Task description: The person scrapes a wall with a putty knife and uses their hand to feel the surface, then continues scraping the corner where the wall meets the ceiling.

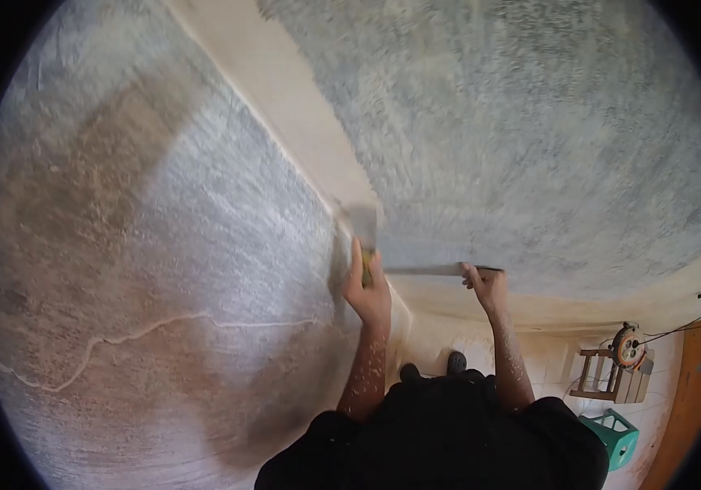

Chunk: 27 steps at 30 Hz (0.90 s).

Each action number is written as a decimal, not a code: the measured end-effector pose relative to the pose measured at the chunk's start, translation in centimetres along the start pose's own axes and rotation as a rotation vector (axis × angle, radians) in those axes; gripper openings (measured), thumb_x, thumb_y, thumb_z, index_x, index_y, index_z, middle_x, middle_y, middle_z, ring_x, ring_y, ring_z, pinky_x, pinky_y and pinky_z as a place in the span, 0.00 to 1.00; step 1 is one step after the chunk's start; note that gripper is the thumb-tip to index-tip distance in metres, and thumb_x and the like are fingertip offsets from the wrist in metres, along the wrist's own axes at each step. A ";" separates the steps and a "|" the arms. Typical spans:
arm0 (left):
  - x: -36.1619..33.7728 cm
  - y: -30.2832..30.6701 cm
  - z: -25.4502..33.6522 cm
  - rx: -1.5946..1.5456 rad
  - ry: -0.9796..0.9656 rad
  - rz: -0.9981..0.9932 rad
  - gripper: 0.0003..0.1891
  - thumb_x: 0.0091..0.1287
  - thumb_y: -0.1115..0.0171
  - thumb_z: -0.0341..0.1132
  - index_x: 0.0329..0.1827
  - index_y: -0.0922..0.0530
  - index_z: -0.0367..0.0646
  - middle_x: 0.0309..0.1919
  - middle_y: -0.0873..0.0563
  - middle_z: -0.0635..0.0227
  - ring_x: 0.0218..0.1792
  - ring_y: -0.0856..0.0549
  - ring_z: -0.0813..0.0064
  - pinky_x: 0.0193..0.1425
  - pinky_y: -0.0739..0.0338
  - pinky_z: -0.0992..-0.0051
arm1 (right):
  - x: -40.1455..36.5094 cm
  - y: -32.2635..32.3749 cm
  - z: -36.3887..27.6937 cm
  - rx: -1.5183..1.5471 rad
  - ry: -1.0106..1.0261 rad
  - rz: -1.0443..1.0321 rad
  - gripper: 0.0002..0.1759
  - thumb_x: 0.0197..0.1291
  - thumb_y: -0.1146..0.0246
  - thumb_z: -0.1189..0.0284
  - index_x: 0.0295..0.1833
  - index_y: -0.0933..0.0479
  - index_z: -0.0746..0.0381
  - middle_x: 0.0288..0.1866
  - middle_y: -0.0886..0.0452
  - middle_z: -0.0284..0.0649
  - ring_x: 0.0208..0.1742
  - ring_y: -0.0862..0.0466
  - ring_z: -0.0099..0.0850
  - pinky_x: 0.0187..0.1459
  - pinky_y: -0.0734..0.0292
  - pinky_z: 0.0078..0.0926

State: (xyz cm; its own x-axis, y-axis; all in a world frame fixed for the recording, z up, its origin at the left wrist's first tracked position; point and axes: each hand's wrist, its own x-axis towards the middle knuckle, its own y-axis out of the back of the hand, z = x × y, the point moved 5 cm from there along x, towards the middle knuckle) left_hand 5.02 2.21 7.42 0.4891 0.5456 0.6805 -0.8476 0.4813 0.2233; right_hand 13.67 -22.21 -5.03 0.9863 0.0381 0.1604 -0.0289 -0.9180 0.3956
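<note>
Wall (530,147) smoothing, seemingly: left hand (369,298) gripped scraper (363,224); right hand (488,286), toward three o'clock, held blade (424,270); next stroke needed steadiness

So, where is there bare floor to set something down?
Bare floor shows between the right forearm, the wall and the wooden stool. It's crowded where that stool, the reel and the green stool cluster.
</note>
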 end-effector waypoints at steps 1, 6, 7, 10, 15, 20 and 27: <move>-2.8 -0.2 -2.2 0.017 0.040 -0.049 0.22 0.67 0.35 0.25 0.65 0.25 0.31 0.48 0.13 0.51 0.41 0.14 0.76 0.46 0.19 0.74 | -0.2 0.0 -0.2 0.018 -0.013 0.001 0.24 0.65 0.34 0.59 0.27 0.15 0.71 0.20 0.15 0.43 0.22 0.15 0.26 0.27 0.20 0.24; -4.3 0.0 -1.4 -0.028 0.151 -0.113 0.23 0.66 0.34 0.24 0.65 0.25 0.32 0.47 0.12 0.54 0.41 0.14 0.78 0.45 0.19 0.76 | -0.5 -0.1 0.8 -0.015 -0.032 -0.012 0.23 0.65 0.33 0.60 0.28 0.15 0.71 0.20 0.15 0.43 0.21 0.15 0.26 0.26 0.20 0.24; -3.7 0.3 -0.7 -0.019 0.173 -0.131 0.23 0.66 0.34 0.24 0.65 0.25 0.32 0.46 0.12 0.54 0.41 0.14 0.78 0.46 0.19 0.76 | -0.8 -0.4 0.9 0.003 -0.032 -0.008 0.23 0.65 0.33 0.59 0.28 0.15 0.70 0.19 0.15 0.42 0.21 0.15 0.26 0.26 0.20 0.24; -4.0 0.6 -1.1 -0.008 0.170 -0.164 0.23 0.66 0.34 0.25 0.64 0.25 0.31 0.51 0.14 0.51 0.47 0.13 0.72 0.51 0.20 0.74 | -0.6 -0.6 1.3 0.026 -0.027 0.018 0.24 0.64 0.33 0.56 0.27 0.14 0.67 0.19 0.15 0.40 0.20 0.15 0.26 0.26 0.21 0.25; -3.2 0.3 -1.0 -0.083 0.186 -0.189 0.23 0.69 0.37 0.26 0.67 0.26 0.33 0.60 0.18 0.53 0.55 0.17 0.70 0.59 0.23 0.71 | -0.4 -0.4 0.8 -0.002 -0.025 0.012 0.23 0.63 0.33 0.57 0.29 0.14 0.68 0.20 0.15 0.41 0.20 0.15 0.26 0.27 0.21 0.24; -6.1 0.1 -3.6 -0.071 0.175 -0.225 0.22 0.68 0.36 0.27 0.66 0.26 0.32 0.57 0.16 0.53 0.53 0.16 0.73 0.57 0.23 0.73 | -0.8 -0.2 0.1 -0.021 -0.004 -0.001 0.23 0.65 0.34 0.60 0.28 0.15 0.71 0.20 0.15 0.42 0.21 0.15 0.25 0.26 0.20 0.24; -3.7 0.3 -0.9 -0.078 0.134 -0.206 0.23 0.68 0.36 0.27 0.66 0.26 0.33 0.56 0.16 0.50 0.54 0.15 0.69 0.56 0.22 0.72 | -0.5 -0.3 0.3 0.022 -0.027 0.004 0.23 0.66 0.34 0.61 0.28 0.15 0.71 0.21 0.15 0.42 0.22 0.15 0.25 0.27 0.20 0.23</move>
State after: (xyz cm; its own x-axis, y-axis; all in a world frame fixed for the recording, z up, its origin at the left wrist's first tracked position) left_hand 3.17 0.91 4.35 0.6772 0.5142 0.5263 -0.7113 0.6405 0.2894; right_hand 13.19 -22.06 -5.53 0.9902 0.0239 0.1373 -0.0297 -0.9265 0.3752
